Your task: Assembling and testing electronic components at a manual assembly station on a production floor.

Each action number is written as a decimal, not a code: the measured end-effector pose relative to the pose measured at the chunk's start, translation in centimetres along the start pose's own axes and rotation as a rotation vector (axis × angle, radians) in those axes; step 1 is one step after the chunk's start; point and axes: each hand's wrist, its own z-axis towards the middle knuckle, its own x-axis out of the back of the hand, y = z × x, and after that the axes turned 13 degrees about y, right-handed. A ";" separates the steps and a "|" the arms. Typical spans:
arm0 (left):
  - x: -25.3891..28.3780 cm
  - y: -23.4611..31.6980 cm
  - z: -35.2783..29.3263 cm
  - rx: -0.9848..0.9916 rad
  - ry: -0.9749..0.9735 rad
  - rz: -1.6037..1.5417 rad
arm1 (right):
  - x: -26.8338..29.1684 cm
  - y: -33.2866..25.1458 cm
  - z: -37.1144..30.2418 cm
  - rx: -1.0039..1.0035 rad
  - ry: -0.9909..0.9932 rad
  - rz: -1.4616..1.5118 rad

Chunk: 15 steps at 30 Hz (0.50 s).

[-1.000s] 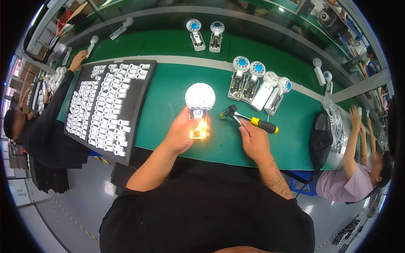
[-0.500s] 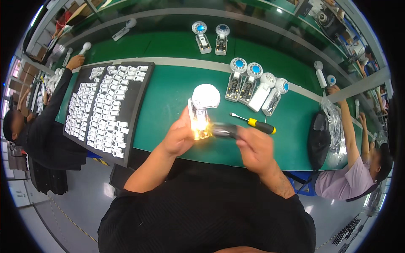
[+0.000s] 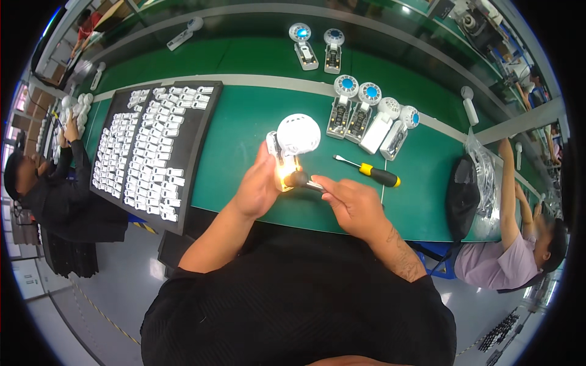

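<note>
A white handheld fan (image 3: 298, 133) with a round head is in my left hand (image 3: 257, 186), which is closed around its handle. The handle's inside is exposed and glows brightly in a yellowish light. My right hand (image 3: 357, 210) is closed on a small dark flashlight (image 3: 312, 183), its lit end close against the lower handle; whether they touch I cannot tell. Glare hides the details inside the handle. Right of my hands a yellow-and-black screwdriver (image 3: 379, 175) lies on the green table. Behind it several fans (image 3: 370, 95) stand in a row, most with opened handles.
At the left a black foam tray (image 3: 198, 143) carries many small white parts. Two fans (image 3: 300, 35) lie on the far green belt (image 3: 244, 58). A black pouch (image 3: 462, 192) and a clear plastic bag (image 3: 485, 198) are at the right. Co-workers sit on both sides.
The flashlight and my right hand have moved left, closer to the fan's handle. The left co-worker's hand has drawn back from the belt. Fans on the belt have shifted right.
</note>
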 end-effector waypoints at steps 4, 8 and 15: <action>0.0 0.1 0.0 0.016 -0.066 -0.136 | -0.2 -0.1 0.3 -0.011 0.030 0.002; -1.4 0.4 -0.1 -0.020 0.087 0.097 | 0.1 -0.3 0.2 -0.023 0.065 -0.002; -0.2 0.5 -0.3 0.110 -0.013 -0.163 | 0.9 -1.3 0.1 0.002 0.162 0.018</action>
